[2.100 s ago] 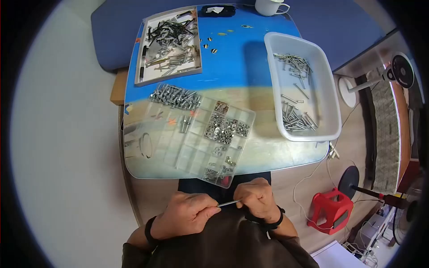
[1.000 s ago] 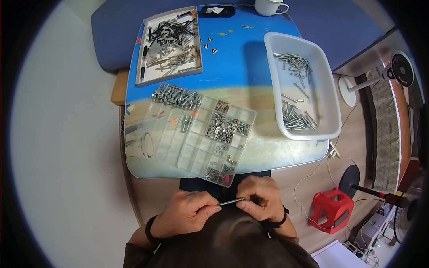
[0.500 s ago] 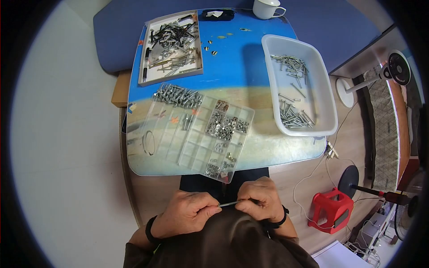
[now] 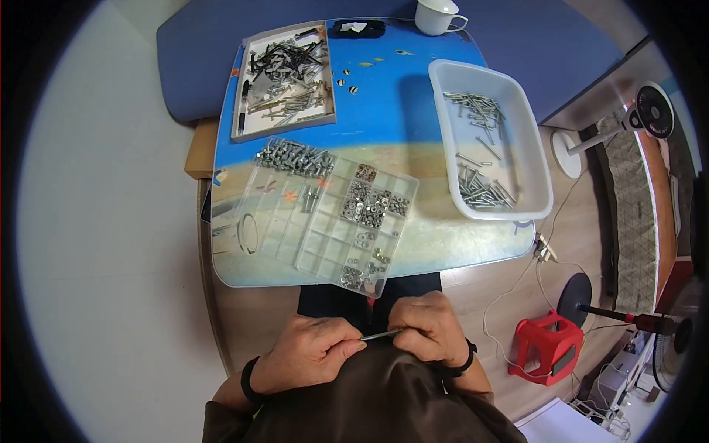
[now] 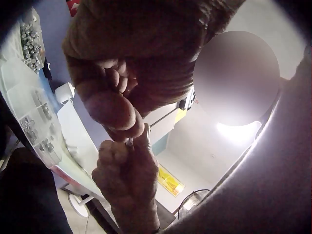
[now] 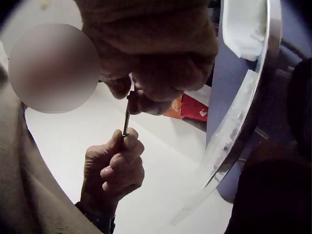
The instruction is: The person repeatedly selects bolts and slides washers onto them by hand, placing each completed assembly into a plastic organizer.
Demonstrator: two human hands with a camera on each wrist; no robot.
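Note:
In front of the person's lap, the left hand point(image 4: 304, 353) pinches one end of a slim metal bolt point(image 4: 380, 336) between thumb and curled forefinger. The right hand point(image 4: 430, 330) grips the other end, its fingers hiding the tip. From the right wrist view, the bolt's shank point(image 6: 127, 116) spans the gap between the two hands, with a small wider piece at the right-hand fingertips. Just beyond the hands, a clear compartment organizer point(image 4: 314, 244) holds nuts and washers point(image 4: 369, 210) and overhangs the table's near edge.
Bolts point(image 4: 295, 156) fill part of the organizer's far side. A shallow box point(image 4: 284, 131) of assorted screws lies at the back left. A white plastic tub point(image 4: 548, 181) with long bolts stands at the right, and a white mug point(image 4: 436, 18) behind. A red stool point(image 4: 546, 347) is on the floor.
The right fingers shift around the bolt's end, opening enough to show its tip a second ago and covering it again now. The left hand keeps its pinch. The head view has shifted slightly.

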